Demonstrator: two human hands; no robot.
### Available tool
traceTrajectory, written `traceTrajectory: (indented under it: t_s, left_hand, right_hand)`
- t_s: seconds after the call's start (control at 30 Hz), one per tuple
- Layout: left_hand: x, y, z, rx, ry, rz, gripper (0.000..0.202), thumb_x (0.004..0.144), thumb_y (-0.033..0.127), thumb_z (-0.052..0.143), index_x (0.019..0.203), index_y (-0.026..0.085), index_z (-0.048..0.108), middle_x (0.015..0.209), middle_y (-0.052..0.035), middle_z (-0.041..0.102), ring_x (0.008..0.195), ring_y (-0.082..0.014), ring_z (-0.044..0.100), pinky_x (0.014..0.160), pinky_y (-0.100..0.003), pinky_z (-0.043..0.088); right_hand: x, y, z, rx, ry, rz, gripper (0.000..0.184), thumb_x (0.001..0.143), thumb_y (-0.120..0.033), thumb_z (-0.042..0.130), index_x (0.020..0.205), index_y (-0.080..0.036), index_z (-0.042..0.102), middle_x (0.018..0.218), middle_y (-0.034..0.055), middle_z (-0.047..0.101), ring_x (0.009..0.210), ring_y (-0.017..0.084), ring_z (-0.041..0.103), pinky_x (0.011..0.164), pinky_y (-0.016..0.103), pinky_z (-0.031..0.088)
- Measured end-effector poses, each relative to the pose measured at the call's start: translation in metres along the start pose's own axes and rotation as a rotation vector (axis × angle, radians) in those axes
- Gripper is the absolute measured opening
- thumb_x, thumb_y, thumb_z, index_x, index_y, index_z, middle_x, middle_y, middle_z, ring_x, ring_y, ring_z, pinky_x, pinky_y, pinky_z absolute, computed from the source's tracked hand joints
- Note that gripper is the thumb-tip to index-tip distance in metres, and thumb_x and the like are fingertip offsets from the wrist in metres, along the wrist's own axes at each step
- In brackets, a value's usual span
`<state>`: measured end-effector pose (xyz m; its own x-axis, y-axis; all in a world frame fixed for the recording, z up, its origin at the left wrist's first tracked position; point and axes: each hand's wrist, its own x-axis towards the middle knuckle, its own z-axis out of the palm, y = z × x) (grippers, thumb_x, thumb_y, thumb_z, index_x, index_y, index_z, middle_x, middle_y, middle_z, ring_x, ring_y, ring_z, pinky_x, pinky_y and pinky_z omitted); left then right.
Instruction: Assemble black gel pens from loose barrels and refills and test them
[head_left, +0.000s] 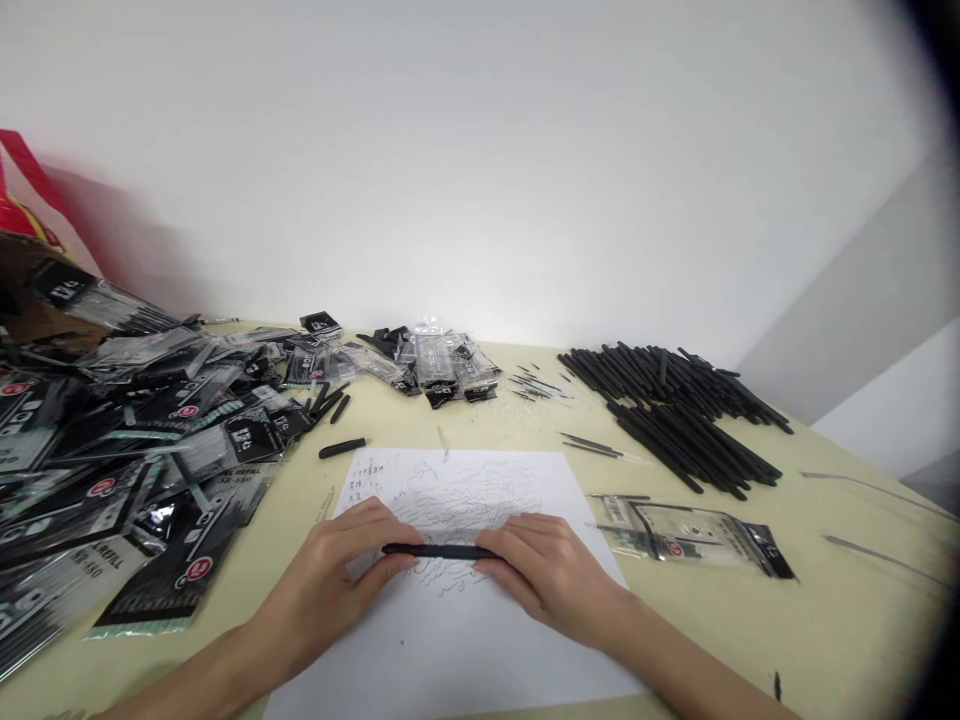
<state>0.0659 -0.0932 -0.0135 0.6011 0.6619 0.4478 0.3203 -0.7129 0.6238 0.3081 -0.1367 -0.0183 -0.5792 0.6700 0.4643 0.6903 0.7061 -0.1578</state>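
A cream table point(847, 600) bears a heap of refill packets point(142, 450), loose black tubes point(675, 410) and a scribbled sheet point(450, 490).

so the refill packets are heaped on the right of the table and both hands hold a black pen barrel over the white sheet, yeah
Wrong side: the head view shows the refill packets heaped on the left of the table. The left hand and right hand hold the black pen barrel over the white sheet.
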Motion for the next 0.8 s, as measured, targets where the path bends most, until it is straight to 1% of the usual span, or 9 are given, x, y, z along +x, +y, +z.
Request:
traceTrajectory:
  t_s: [0.2,0.37,0.8]
  left_hand:
    - [0.0002,0.0017,-0.0004,-0.007,0.012,0.027,0.014,0.081,0.013,0.055,0.089,0.021,0.064,0.076,-0.0010,0.065,0.073,-0.0143,0.057,0.067,-0.026,0.048]
    - [0.0000,0.0012,-0.0017,0.003,-0.010,0.018,0.015,0.082,0.012,0.055,0.091,0.021,0.063,0.078,-0.0011,0.065,0.075,-0.0144,0.057,0.068,-0.026,0.048]
    - [0.0014,0.0012,-0.0008,0.003,-0.015,0.010,0.016,0.081,0.012,0.055,0.091,0.021,0.063,0.079,-0.0010,0.065,0.075,-0.0144,0.057,0.069,-0.026,0.048]
  right_hand:
    - [-0.0006,0.0001,-0.0009,-0.003,-0.007,-0.004,0.021,0.095,-0.028,0.038,0.093,-0.015,0.055,0.066,0.0024,0.059,0.059,0.014,0.053,0.057,0.025,0.040]
    - [-0.0005,0.0002,-0.0003,-0.007,-0.019,-0.004,0.020,0.094,-0.028,0.039,0.093,-0.015,0.054,0.067,0.0022,0.059,0.060,0.014,0.053,0.058,0.025,0.040]
    - [0.0010,-0.0006,-0.0027,-0.010,-0.026,-0.028,0.020,0.094,-0.026,0.038,0.095,-0.015,0.055,0.068,0.0023,0.060,0.060,0.014,0.053,0.057,0.025,0.040]
